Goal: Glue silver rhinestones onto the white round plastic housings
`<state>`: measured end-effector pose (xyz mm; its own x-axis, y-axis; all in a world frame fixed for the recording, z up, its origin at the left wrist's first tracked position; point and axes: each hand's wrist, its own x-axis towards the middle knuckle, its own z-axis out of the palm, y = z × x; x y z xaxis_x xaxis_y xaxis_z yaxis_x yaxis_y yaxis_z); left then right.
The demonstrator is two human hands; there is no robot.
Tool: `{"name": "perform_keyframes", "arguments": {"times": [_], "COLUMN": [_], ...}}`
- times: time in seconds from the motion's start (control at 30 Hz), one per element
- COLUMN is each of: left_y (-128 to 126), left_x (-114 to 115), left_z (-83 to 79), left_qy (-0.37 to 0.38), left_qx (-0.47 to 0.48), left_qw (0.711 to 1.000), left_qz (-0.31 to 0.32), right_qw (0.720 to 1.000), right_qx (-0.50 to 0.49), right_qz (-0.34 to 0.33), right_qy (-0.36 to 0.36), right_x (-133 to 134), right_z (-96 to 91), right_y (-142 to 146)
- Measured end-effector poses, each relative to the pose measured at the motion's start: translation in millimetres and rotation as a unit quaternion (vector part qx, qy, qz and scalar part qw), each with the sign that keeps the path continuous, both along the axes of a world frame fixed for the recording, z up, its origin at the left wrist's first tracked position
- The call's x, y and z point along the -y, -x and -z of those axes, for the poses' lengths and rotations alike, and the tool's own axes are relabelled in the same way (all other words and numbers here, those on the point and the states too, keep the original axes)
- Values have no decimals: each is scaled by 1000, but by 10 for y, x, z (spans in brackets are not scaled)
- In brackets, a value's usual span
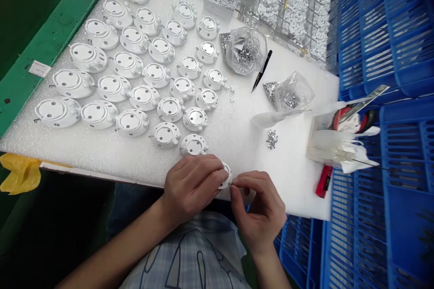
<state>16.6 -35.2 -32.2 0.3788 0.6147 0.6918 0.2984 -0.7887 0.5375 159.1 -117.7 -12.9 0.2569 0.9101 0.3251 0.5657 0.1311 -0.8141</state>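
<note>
"One white round housing [226, 174]: where?"

"Above the foam sheet's [291, 189] near edge, clasped by the left hand [191, 188]; right hand [259, 211] fingertips [235, 180] pinch at its right rim, any hold too small to tell."

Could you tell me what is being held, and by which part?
The left hand grips a round white part by its rim; the right fingertips touch its edge.

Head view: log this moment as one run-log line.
left hand: holds white round housing | right hand: fingers at its rim | nearby: rows of matching housings on white foam sheet
</note>
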Motion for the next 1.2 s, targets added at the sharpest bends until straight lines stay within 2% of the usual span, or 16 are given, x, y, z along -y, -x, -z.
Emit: {"name": "perform_keyframes", "arguments": {"times": [0.23,0.73,0.9,1.07,1.2], "left_y": [12,12,16,9,17], "left_x": [3,-8,0,2,4], "left_z": [7,-28,-24,-13,-7], "left_qy": [-6,-14,-7,-3,-2], "left_qx": [-3,-13,-8,-2,-2], "left_qw": [1000,1000,1000,1000,1000], "left_qz": [14,5,3,-2,-5], "right_qw": [999,999,1000,998,999], "right_qx": [38,33,8,39,31], "right_qz": [-4,-11,-3,-26,11], "right_qy": [6,12,-18,-31,-40], "right_x": [-19,-29,30,66,44], "right_z": [-13,7,31,50,54], "right_y": [24,20,-11,-42,-29]}}
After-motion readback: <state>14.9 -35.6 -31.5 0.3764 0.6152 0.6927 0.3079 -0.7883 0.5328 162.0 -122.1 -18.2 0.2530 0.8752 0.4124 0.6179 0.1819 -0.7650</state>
